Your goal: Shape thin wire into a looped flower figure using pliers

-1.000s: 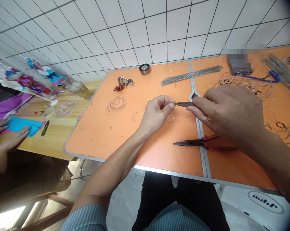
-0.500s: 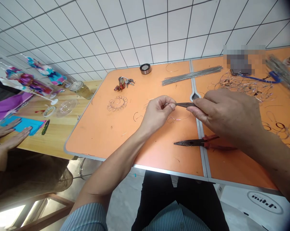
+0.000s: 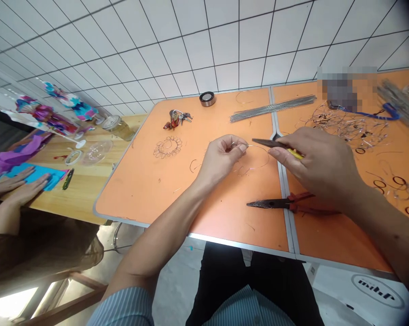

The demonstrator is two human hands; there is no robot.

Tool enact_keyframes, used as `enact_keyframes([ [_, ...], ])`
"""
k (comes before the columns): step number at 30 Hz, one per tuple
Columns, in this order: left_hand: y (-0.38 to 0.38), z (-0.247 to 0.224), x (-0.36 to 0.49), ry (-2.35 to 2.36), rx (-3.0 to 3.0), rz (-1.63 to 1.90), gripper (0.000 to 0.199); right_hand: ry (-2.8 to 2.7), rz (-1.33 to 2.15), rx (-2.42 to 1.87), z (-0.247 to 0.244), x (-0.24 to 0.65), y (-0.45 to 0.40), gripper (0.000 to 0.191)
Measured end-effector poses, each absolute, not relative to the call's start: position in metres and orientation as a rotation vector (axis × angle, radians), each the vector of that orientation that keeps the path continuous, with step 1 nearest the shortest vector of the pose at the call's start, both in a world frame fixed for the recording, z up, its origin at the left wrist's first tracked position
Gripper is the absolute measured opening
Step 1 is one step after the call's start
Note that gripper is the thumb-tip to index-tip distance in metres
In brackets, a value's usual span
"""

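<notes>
Between thumb and fingers, my left hand [image 3: 223, 156] pinches a thin wire [image 3: 267, 156], which loops out to the right above the orange table [image 3: 143, 181]. My right hand [image 3: 321, 158] is closed around needle-nose pliers [image 3: 263, 142] with a yellow handle. Their dark jaws point left, just short of the left fingertips and apart from them. Below lies a second pair of pliers [image 3: 268, 203] with red handles, across the table seam. A flower-shaped wire ring [image 3: 168, 147] rests left of my left hand.
Behind my hands lie a bundle of straight wires [image 3: 272, 108], a tape roll [image 3: 207, 98] and keys [image 3: 182, 117]. Tangled wire [image 3: 350, 124] and dark rings [image 3: 399, 180] cover the right side. At far left, a person's hands [image 3: 31, 185] press blue material [image 3: 57, 179] on a wooden table.
The plier tips have come away from my left fingertips and tilted up slightly, and the yellow handle now shows. My left hand keeps its pinch in nearly the same place.
</notes>
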State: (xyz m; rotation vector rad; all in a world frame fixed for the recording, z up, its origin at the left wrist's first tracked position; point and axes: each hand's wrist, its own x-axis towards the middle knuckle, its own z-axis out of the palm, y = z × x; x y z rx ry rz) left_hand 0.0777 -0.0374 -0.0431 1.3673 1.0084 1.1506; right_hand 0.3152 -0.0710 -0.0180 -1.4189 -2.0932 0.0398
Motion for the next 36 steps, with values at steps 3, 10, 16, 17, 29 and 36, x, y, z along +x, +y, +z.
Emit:
enact_keyframes([
  [3,-0.036,-0.046,0.078,0.963,1.314,1.133,0.023,-1.892,0.419,-1.394,-0.020,0.308,-0.069,0.018],
  [10,-0.038,-0.046,0.081,0.835,1.223,0.997,0.040,-1.719,0.660,-1.452,-0.015,0.296,-0.075,0.014],
  [16,-0.040,-0.043,0.079,0.887,1.268,1.025,0.048,-1.769,0.623,-1.448,-0.017,0.298,-0.073,0.013],
  [17,-0.040,-0.042,0.079,0.892,1.277,1.020,0.049,-1.779,0.620,-1.433,-0.018,0.298,-0.073,0.013],
  [29,-0.041,-0.047,0.086,0.910,1.250,1.046,0.051,-1.698,0.836,-1.451,-0.024,0.289,-0.071,0.020],
  [36,-0.042,-0.046,0.088,0.931,1.251,1.129,0.043,-1.584,0.990,-1.479,-0.021,0.282,-0.074,0.022],
])
